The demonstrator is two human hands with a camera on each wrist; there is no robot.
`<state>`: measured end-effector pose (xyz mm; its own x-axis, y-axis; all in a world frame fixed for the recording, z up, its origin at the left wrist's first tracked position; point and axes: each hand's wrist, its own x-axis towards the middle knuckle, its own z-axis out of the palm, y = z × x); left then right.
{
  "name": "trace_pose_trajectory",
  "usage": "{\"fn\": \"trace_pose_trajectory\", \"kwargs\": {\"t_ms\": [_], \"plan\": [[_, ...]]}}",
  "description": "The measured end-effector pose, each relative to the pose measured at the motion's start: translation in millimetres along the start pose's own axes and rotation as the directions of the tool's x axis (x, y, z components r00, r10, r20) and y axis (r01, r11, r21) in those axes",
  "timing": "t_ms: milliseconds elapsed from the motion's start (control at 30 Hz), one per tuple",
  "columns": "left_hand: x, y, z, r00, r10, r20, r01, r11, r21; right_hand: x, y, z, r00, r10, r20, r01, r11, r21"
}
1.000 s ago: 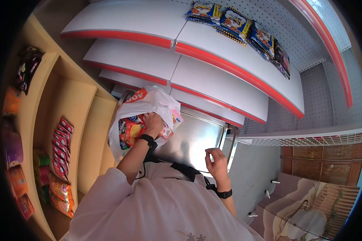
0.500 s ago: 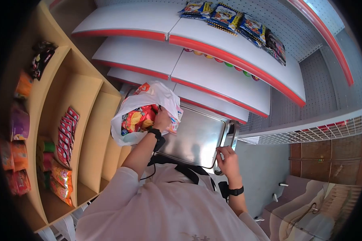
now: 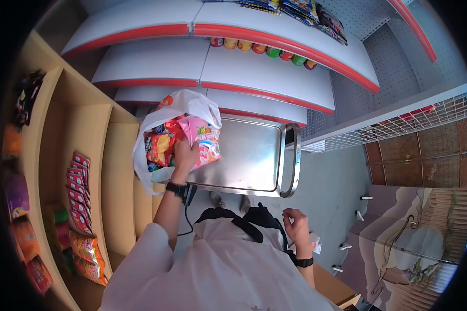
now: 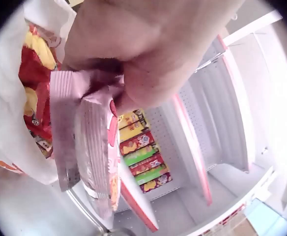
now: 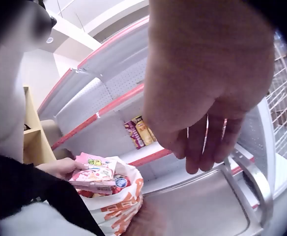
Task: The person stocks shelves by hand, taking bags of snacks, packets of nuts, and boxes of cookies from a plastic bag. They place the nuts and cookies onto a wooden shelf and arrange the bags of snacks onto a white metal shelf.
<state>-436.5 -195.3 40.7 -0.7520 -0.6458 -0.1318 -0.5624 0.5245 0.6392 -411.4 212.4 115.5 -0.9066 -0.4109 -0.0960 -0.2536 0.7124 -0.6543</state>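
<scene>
My left hand pinches pink snack packets at the mouth of a white plastic bag. Up close in the left wrist view, thumb and fingers of that hand grip the crimped edges of the packets. Red and yellow packets lie inside the bag, which stands on the left part of a metal tray cart. Near my body, right of the cart's front edge, hangs my right hand, fingers loosely bent and holding nothing; the right wrist view shows it above the tray.
White shelves with red edges rise behind the cart, with jars and blue packets on them. Wooden shelving with snacks stands left. The cart's handle and a wire rack are at right.
The pink packets have come up into view at the bag's mouth in my left hand. My right hand has moved away from the cart's handle toward my body. The head view has shifted.
</scene>
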Motion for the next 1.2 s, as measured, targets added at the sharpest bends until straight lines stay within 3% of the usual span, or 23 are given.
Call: {"fn": "trace_pose_trajectory", "kwargs": {"t_ms": [67,133,200,300,367,433,500,533,600,633,700,800,900,933,1000,1133,1200], "plan": [[-31,-2,-23,0.998,0.043,-0.051,-0.043,0.999,0.002,8,-3,2,0.996,0.062,0.063,-0.067,0.995,0.071],[-67,2,-41,0.985,0.174,0.0,-0.149,0.845,-0.514,29,-21,-1,0.991,0.026,0.135,-0.04,0.994,0.101],[-99,13,-50,0.964,0.124,0.235,0.085,0.695,-0.714,52,-46,-7,0.968,-0.06,0.243,0.01,0.98,0.2],[-135,38,-36,0.921,0.26,0.288,0.049,0.659,-0.751,66,-52,-6,0.89,-0.263,0.373,0.128,0.928,0.351],[-152,76,-18,0.889,0.303,0.342,0.107,0.59,-0.8,63,-61,-17,0.866,-0.339,0.368,0.079,0.819,0.568],[-167,100,16,0.836,0.293,0.464,0.306,0.453,-0.838,51,-49,-29,0.889,-0.201,0.412,-0.15,0.722,0.676],[-175,120,51,0.754,0.273,0.598,0.519,0.311,-0.796,37,-23,-49,0.905,-0.104,0.412,-0.248,0.658,0.711],[-182,138,63,0.76,0.286,0.583,0.507,0.301,-0.808,29,-8,-58,0.927,-0.093,0.363,-0.229,0.626,0.746],[-208,183,89,0.82,0.404,0.406,0.33,0.248,-0.911,15,31,-82,0.942,-0.075,0.328,-0.218,0.605,0.766],[-219,203,103,0.82,0.406,0.402,0.324,0.249,-0.913,8,51,-92,0.955,-0.045,0.293,-0.217,0.566,0.795],[-241,238,130,0.761,0.602,0.241,0.1,0.258,-0.961,-3,91,-120,0.968,-0.064,0.244,-0.169,0.555,0.815],[-268,278,157,0.792,0.532,0.299,0.092,0.38,-0.92,-11,130,-162,0.967,-0.041,0.253,-0.183,0.578,0.795],[-274,300,166,0.828,0.497,0.261,0.116,0.304,-0.946,-10,138,-191,0.959,-0.058,0.279,-0.187,0.608,0.772],[-272,306,162,0.845,0.477,0.24,0.068,0.349,-0.935,-7,139,-198,0.955,-0.069,0.289,-0.188,0.612,0.768],[-266,311,159,0.882,0.43,0.195,0.039,0.344,-0.938,3,134,-200,0.956,-0.174,0.235,-0.084,0.607,0.79],[-248,306,141,0.93,0.351,0.11,-0.037,0.386,-0.922,38,97,-183,0.933,-0.234,0.274,-0.102,0.559,0.823],[-228,301,130,0.931,0.349,0.107,-0.028,0.361,-0.932,64,89,-169,0.917,-0.327,0.23,0.009,0.592,0.806]]}}
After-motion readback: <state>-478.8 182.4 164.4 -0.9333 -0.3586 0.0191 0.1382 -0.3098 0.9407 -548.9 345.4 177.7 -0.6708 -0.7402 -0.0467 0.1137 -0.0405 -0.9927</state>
